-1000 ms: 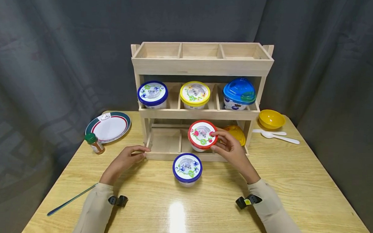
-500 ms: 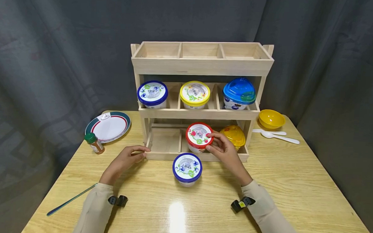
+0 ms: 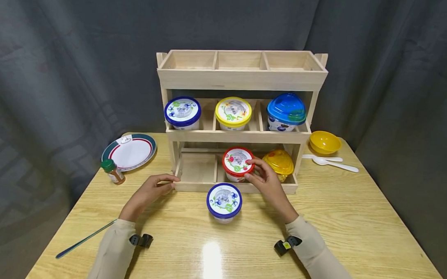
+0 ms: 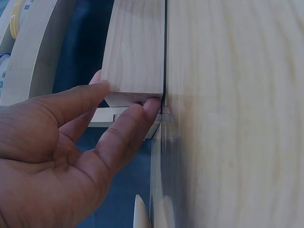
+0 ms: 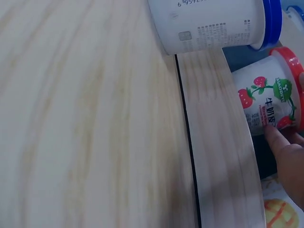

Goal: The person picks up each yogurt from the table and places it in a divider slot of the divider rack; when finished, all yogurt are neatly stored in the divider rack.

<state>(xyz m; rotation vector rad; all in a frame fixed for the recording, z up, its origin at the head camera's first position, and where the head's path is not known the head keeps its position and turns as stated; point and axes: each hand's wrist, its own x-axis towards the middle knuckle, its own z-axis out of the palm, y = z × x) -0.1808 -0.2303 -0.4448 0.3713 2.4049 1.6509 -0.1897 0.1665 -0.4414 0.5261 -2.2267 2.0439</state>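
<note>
My right hand [image 3: 267, 183] holds a round tub with a red lid [image 3: 238, 161], thumb and fingers at its right side. The tub stands in the middle compartment of the lower tier of a wooden rack [image 3: 240, 137]; strawberries show on its side in the right wrist view. My left hand [image 3: 153, 191] grips the front left corner of that tier, fingertips at the end of the board [image 4: 135, 52]. A tub with a dark blue lid [image 3: 224, 201] is on the table just in front of the rack. A yellow domed tub [image 3: 279, 164] sits in the lower right compartment.
The middle tier bears a blue-lidded tub [image 3: 182, 112], a yellow-lidded tub [image 3: 233, 112] and a blue domed tub [image 3: 286, 111]. Left are a plate [image 3: 132, 152], a spice jar [image 3: 113, 171] and a thin stick [image 3: 87, 238]. Right are a yellow bowl [image 3: 325, 143] and a white spoon [image 3: 335, 164].
My right hand has moved left and slightly down with the red-lidded tub, which is now lower in the middle compartment. The yellow domed tub shows more fully. My left hand has stayed put.
</note>
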